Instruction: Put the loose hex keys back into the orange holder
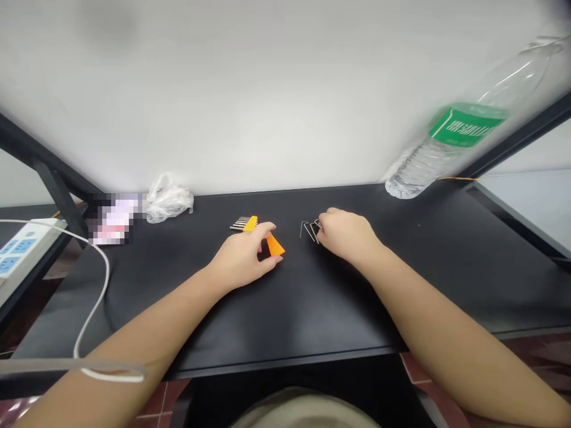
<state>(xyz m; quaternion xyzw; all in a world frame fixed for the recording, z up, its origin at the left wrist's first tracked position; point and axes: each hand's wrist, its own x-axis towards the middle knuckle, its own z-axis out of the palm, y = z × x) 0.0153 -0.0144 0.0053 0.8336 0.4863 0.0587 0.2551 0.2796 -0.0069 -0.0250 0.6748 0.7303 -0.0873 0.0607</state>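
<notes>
My left hand [243,255] curves over an orange plastic hex key holder [275,245] lying on the black table, thumb and forefinger along its near end. Several silver metal shafts [241,223] stick out to the left from the holder's far end. Part of the holder is hidden beneath my fingers. To the right, my right hand [348,233] has its fingers closed at a few loose L-shaped hex keys [309,230]. Their long arms point toward me, and some of their bent ends disappear under my fingertips.
A large clear bottle with a green label [468,125] stands at the back right by the white wall. Crumpled clear plastic [168,196] lies at the back left, near a blurred card [115,220]. A white cable [104,279] and a power strip [22,249] are at the left.
</notes>
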